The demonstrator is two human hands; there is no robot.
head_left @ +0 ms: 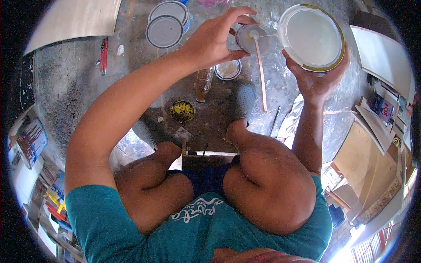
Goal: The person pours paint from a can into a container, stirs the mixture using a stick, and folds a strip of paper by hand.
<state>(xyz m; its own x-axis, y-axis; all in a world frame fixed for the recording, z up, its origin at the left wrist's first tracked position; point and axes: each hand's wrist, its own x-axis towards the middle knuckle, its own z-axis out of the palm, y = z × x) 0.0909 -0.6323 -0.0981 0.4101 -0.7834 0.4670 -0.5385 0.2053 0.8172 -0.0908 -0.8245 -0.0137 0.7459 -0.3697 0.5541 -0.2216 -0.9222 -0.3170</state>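
Note:
My left hand (pixel 219 35) is closed around the side of a small see-through cup (pixel 244 40), with a little white liquid inside. A light wooden stir stick (pixel 262 83) leans out of the cup toward me. To the right, my right hand (pixel 318 81) grips a round can (pixel 311 37) of white liquid, probably paint, from below and behind. The can is tilted toward the cup, and a thin white strand runs between its rim and the cup. Below the cup, a whitish round lid or shallow tin (pixel 228 70) lies on the floor beside a clear bottle (pixel 203 85) with brownish contents.
A grey lid (pixel 164 32) rests against a can at the far left. Nearer me lies a yellow-and-black stained lid (pixel 183 111) between my feet. A red-handled tool (pixel 104 56) is on the stained floor, left. Boards (pixel 366 162) lean at the right.

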